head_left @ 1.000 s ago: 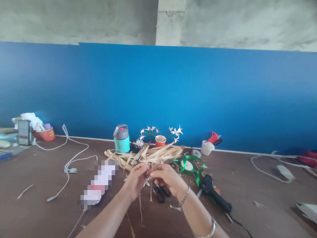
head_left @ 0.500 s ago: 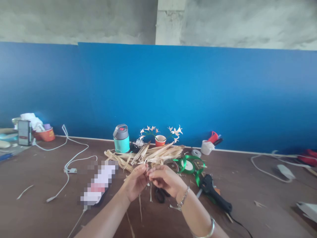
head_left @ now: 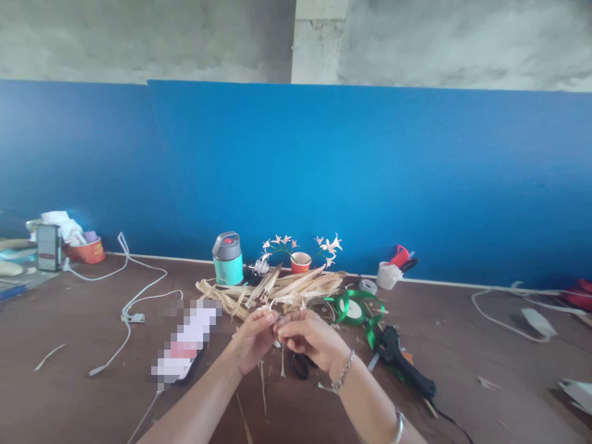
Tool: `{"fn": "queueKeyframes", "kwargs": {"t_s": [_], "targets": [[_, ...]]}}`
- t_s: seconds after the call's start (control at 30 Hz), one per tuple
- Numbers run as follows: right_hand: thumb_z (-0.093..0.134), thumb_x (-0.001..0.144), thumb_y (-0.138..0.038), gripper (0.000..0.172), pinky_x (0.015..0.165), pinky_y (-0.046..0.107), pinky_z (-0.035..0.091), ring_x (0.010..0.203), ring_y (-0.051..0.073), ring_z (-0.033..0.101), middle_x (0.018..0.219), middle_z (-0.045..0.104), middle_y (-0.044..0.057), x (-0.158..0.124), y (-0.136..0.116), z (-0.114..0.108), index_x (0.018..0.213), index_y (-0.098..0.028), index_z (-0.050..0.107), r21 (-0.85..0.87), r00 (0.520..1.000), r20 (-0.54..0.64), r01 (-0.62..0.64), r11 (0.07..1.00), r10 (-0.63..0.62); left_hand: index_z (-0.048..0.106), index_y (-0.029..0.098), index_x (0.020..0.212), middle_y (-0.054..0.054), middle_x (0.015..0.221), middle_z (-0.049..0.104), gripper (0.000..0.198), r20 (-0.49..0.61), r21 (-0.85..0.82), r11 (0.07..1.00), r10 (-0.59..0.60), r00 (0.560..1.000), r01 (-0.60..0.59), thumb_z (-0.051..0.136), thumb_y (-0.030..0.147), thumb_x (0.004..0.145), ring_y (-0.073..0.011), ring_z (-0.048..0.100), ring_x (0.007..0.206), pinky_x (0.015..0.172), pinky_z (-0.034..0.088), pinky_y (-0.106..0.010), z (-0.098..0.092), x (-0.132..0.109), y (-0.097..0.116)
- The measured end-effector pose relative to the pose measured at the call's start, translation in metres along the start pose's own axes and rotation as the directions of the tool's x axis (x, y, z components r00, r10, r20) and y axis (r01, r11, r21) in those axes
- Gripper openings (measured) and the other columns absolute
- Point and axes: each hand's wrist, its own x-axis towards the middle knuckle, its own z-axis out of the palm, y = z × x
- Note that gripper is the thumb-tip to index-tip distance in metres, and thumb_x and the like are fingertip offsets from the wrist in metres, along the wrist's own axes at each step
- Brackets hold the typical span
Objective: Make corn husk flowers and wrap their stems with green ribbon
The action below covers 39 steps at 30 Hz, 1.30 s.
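Pale, dry-looking husk strips [head_left: 319, 287] lie heaped just beyond the 2 hands, within easy reach, I judge. From my remote seat I see the left hand [head_left: 255, 339] pinched narrow on a small pale piece [head_left: 272, 304], its curled tip standing above the fingertips, at the near side of the heap. The right hand [head_left: 311, 336] has its fingertips gathered against the left ones; I cannot tell whether they grip the piece too, since fingers hide most of it. I take the close pose as suiting something so slight. Behind the heap, 2 flower sprigs [head_left: 332, 244] lean out of an orange cup [head_left: 301, 267], which I think props their stems.

For edges, I read a blue board [head_left: 296, 172] along the far side of the table [head_left: 453, 345]. A pixelated phone-like slab [head_left: 185, 345] bounds the left forearm; a black glue gun [head_left: 404, 364] lies beside the right, with green ribbon [head_left: 345, 313] ahead of it. I judge there is more elbow room beyond the gun, toward the right-hand cable [head_left: 485, 327].
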Motion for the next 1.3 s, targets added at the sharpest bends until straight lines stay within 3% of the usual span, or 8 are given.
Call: {"fn": "queueKeyframes", "kwargs": {"t_s": [0.33,0.5,0.67,0.87,0.97,1.17,1.3], "targets": [[0.064,0.048,-0.014,0.009,0.038,0.018,0.017,0.039,0.003,0.042,0.048,0.06,0.001,0.004,0.005,0.001,0.057,-0.011,0.064,-0.063,0.996,-0.079,0.042,0.997,-0.047,0.06,0.013,0.057,-0.001,0.055,0.058,0.024,-0.018,0.114,0.993,-0.01,1.0,0.012,0.076,0.031,0.064,-0.0145,0.056,0.053,0.06,0.04,-0.029,0.01,-0.001,0.009],[0.06,0.05,-0.013,0.004,0.037,0.018,0.018,0.038,0.004,0.042,0.046,0.059,0.0,0.005,0.007,0.001,0.053,-0.012,0.062,-0.147,0.985,-0.142,0.079,0.986,-0.1,0.062,0.013,0.059,0.0,0.054,0.059,0.022,-0.088,0.123,0.992,-0.003,0.996,0.014,0.077,0.027,0.063,-0.0144,0.056,0.053,0.058,0.039,-0.028,0.01,-0.001,0.009],[0.06,0.053,-0.015,0.003,0.037,0.018,0.021,0.04,0.006,0.048,0.05,0.06,-0.001,0.004,0.005,-0.002,0.055,-0.012,0.062,-0.237,0.989,-0.107,0.074,0.969,-0.102,0.063,0.013,0.059,0.001,0.055,0.059,0.019,-0.128,0.095,0.995,0.018,0.992,-0.005,0.078,0.024,0.063,-0.0126,0.055,0.053,0.059,0.039,-0.027,0.008,0.0,0.006],[0.062,0.055,-0.021,0.01,0.035,0.018,0.02,0.04,0.006,0.05,0.052,0.06,-0.002,0.008,0.008,-0.007,0.062,-0.014,0.061,-0.16,0.99,-0.101,0.078,0.984,-0.095,0.067,0.013,0.067,-0.001,0.061,0.061,0.018,-0.141,0.084,0.996,0.036,0.989,-0.024,0.076,0.029,0.065,-0.013,0.056,0.059,0.062,0.041,-0.026,0.002,0.002,0.004],[0.062,0.058,-0.022,0.009,0.036,0.018,0.02,0.041,0.006,0.05,0.053,0.06,-0.002,0.009,0.009,-0.006,0.062,-0.015,0.06,-0.207,0.988,-0.113,0.084,0.975,-0.109,0.067,0.013,0.066,0.0,0.059,0.06,0.019,-0.152,0.094,0.994,0.061,0.987,-0.047,0.076,0.029,0.064,-0.0126,0.055,0.058,0.06,0.04,-0.026,0.002,0.003,0.003],[0.063,0.063,-0.023,0.009,0.043,0.02,0.031,0.043,0.008,0.048,0.046,0.056,-0.003,0.008,0.01,-0.002,0.06,-0.015,0.06,-0.439,0.965,-0.2,0.069,0.896,-0.172,0.065,0.013,0.061,0.001,0.056,0.058,0.019,-0.235,0.104,0.992,0.092,0.968,-0.069,0.078,0.027,0.061,-0.0112,0.053,0.054,0.057,0.04,-0.025,0.007,0.004,-0.001],[0.061,0.066,-0.022,0.013,0.05,0.022,0.036,0.047,0.01,0.047,0.047,0.054,-0.002,0.008,0.012,-0.002,0.054,-0.016,0.059,-0.612,0.936,-0.152,0.164,0.774,-0.318,0.065,0.012,0.06,0.001,0.051,0.057,0.019,-0.269,0.105,0.992,0.09,0.959,-0.064,0.078,0.027,0.06,-0.0106,0.051,0.05,0.053,0.039,-0.024,0.009,0.005,-0.002]]}}
